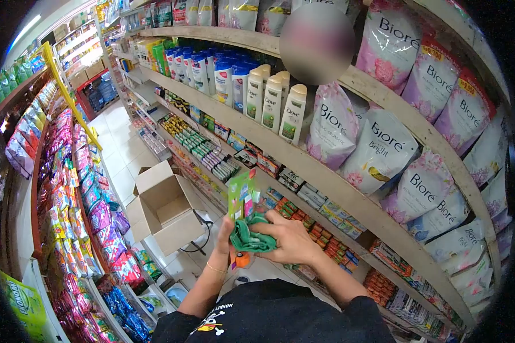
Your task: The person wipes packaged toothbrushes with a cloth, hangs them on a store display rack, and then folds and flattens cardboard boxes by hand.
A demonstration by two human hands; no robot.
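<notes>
In front of my chest, my left hand (224,243) grips a light green packet (238,197) with pink and white print, held upright. A bunched, folded dark green cloth (252,235) lies against the packet's lower part. My right hand (292,235) is closed on the cloth, thumb and fingers pressing it. Part of my left hand's fingers is hidden behind the packet and cloth. A small orange item (242,260) shows just under the cloth; what it belongs to I cannot make out.
An open cardboard box (167,200) stands on the tiled floor, with a black cable (203,237) beside it. To the right, shelves hold Dove bottles (292,113), Bioré pouches (381,150) and small boxes (326,246). Colourful packets (100,228) fill the left shelves, near a yellow strip (68,91).
</notes>
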